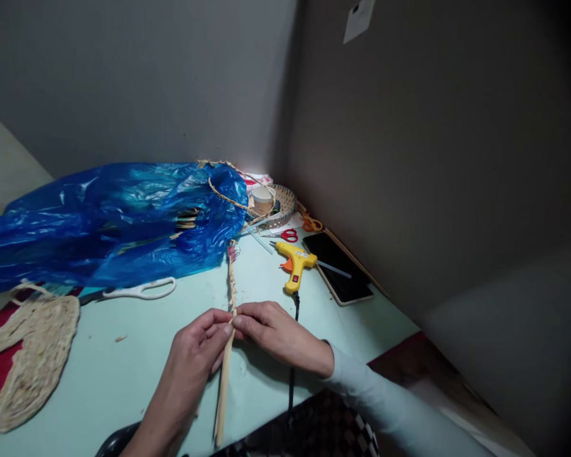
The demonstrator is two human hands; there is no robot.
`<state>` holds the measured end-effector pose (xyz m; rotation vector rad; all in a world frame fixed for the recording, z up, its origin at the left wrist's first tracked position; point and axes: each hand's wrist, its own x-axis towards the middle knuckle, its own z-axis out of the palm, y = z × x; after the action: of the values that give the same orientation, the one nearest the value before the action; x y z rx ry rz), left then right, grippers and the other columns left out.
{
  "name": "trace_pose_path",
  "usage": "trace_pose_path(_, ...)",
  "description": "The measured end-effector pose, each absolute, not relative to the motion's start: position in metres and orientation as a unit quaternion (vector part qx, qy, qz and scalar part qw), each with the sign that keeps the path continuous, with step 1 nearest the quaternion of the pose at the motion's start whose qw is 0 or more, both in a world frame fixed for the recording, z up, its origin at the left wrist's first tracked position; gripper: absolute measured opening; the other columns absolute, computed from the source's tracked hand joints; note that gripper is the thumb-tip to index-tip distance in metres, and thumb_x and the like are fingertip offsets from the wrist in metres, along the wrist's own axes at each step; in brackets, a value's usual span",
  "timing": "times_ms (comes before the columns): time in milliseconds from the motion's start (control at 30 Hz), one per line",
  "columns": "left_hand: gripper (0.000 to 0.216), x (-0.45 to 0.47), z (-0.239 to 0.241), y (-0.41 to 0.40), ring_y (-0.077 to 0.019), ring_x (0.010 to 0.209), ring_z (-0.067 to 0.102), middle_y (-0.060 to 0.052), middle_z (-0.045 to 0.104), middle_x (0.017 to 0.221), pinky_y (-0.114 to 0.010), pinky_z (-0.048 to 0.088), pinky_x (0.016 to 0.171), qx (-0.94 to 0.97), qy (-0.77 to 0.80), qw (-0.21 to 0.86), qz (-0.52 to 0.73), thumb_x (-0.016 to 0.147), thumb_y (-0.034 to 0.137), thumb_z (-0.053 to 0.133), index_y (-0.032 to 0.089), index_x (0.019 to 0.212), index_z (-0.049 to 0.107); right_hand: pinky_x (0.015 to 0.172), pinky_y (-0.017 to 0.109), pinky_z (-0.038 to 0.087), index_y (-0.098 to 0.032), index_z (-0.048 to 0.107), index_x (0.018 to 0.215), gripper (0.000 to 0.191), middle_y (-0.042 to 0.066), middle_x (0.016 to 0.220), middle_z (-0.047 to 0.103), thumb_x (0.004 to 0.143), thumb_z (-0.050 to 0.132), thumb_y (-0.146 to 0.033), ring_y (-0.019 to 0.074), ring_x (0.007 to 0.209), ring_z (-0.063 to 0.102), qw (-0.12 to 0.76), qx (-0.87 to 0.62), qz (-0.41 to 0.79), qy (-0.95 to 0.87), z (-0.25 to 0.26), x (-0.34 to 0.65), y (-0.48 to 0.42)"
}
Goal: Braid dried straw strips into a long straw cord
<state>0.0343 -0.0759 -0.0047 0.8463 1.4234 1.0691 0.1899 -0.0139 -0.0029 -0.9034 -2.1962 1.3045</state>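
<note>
A braid of pale dried plant fibre (232, 282) runs away from me across the light green table. Its near end is a loose, flat strand (225, 387) that hangs toward the table's front edge. My left hand (197, 346) pinches the strand from the left where braid and loose part meet. From the other side my right hand (269, 330) pinches the same spot, its fingertips touching those of the left. The fingers hide the exact joint. Beyond the right hand lies a yellow hot glue gun (295, 261) with a clear glue stick in its back.
A blue plastic bag (124, 222) with fibre inside covers the back left. White-handled scissors (143, 290) and a coiled woven fibre piece (38, 362) lie at left. A tablet (340, 270), red scissors (289, 235), orange scissors (311, 222) and a basket (285, 203) sit near the right wall.
</note>
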Motion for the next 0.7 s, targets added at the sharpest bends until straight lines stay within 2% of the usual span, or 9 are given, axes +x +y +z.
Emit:
trace_pose_path(67, 0.028, 0.031, -0.004, -0.076, -0.0157, 0.067, 0.058, 0.000, 0.069, 0.072, -0.022, 0.042, 0.060, 0.408, 0.622, 0.512, 0.429, 0.073, 0.045, 0.071, 0.020, 0.086, 0.067, 0.060, 0.022, 0.030, -0.016, 0.055, 0.070, 0.033, -0.004, 0.063, 0.048, 0.098, 0.045, -0.028, 0.0092, 0.061, 0.041, 0.236, -0.340, 0.452, -0.790, -0.005, 0.190, -0.017)
trace_pose_path(167, 0.025, 0.026, -0.003, -0.078, -0.0188, 0.070, 0.059, 0.000, 0.067, 0.071, -0.025, 0.043, 0.064, 0.488, 0.678, 0.385, 0.392, 0.075, 0.047, 0.066, 0.022, 0.075, 0.068, 0.056, 0.022, 0.027, -0.015, 0.053, 0.065, 0.033, -0.005, 0.057, 0.043, 0.096, 0.048, -0.027, 0.0079, 0.056, 0.037, 0.264, -0.356, 0.456, -0.772, -0.008, 0.191, -0.021)
trace_pose_path(267, 0.024, 0.025, -0.004, -0.087, -0.0188, 0.066, 0.059, 0.001, 0.067, 0.068, -0.027, 0.043, 0.064, 0.532, 0.709, 0.285, 0.365, 0.079, 0.046, 0.063, 0.024, 0.071, 0.067, 0.054, 0.020, 0.030, -0.014, 0.056, 0.062, 0.035, -0.005, 0.054, 0.049, 0.095, 0.050, -0.027, 0.0073, 0.052, 0.040, 0.279, -0.371, 0.490, -0.738, -0.012, 0.191, -0.024)
trace_pose_path(367, 0.017, 0.032, -0.010, -0.100, -0.0176, 0.069, 0.064, 0.000, 0.068, 0.075, -0.025, 0.046, 0.067, 0.605, 0.679, 0.172, 0.378, 0.088, 0.036, 0.059, 0.023, 0.080, 0.067, 0.060, 0.020, 0.036, -0.013, 0.062, 0.064, 0.036, -0.002, 0.059, 0.058, 0.095, 0.048, -0.026, 0.0084, 0.055, 0.046, 0.292, -0.363, 0.518, -0.718, -0.015, 0.190, -0.025)
trace_pose_path(433, 0.014, 0.040, -0.018, -0.108, -0.0155, 0.065, 0.064, -0.001, 0.065, 0.075, -0.024, 0.047, 0.065, 0.689, 0.618, 0.056, 0.375, 0.092, 0.024, 0.055, 0.020, 0.096, 0.068, 0.067, 0.020, 0.040, -0.013, 0.066, 0.066, 0.036, 0.000, 0.065, 0.064, 0.095, 0.048, -0.026, 0.0102, 0.062, 0.052, 0.303, -0.348, 0.535, -0.708, -0.016, 0.190, -0.025)
trace_pose_path(533, 0.032, 0.050, -0.033, -0.115, -0.0166, 0.069, 0.068, -0.006, 0.069, 0.080, -0.025, 0.050, 0.068, 0.772, 0.555, -0.114, 0.287, 0.090, 0.009, 0.053, 0.011, 0.120, 0.062, 0.070, 0.022, 0.042, -0.011, 0.071, 0.076, 0.032, 0.002, 0.076, 0.068, 0.093, 0.050, -0.028, 0.0131, 0.070, 0.056, 0.301, -0.342, 0.552, -0.698, -0.016, 0.192, -0.023)
trace_pose_path(633, 0.033, 0.056, -0.040, -0.118, -0.0224, 0.085, 0.071, -0.015, 0.074, 0.099, -0.028, 0.052, 0.075, 0.796, 0.515, -0.212, 0.237, 0.087, 0.006, 0.054, 0.006, 0.120, 0.062, 0.071, 0.024, 0.043, -0.011, 0.073, 0.083, 0.030, 0.004, 0.081, 0.070, 0.092, 0.054, -0.031, 0.0149, 0.074, 0.057, 0.297, -0.332, 0.580, -0.682, -0.015, 0.193, -0.022)
trace_pose_path(700, 0.025, 0.057, -0.035, -0.118, -0.0222, 0.090, 0.071, -0.013, 0.075, 0.099, -0.028, 0.051, 0.077, 0.807, 0.494, -0.168, 0.276, 0.088, 0.009, 0.054, 0.010, 0.110, 0.066, 0.074, 0.024, 0.044, -0.011, 0.072, 0.079, 0.032, 0.005, 0.078, 0.069, 0.092, 0.054, -0.034, 0.0158, 0.077, 0.058, 0.303, -0.313, 0.610, -0.662, -0.015, 0.193, -0.022)
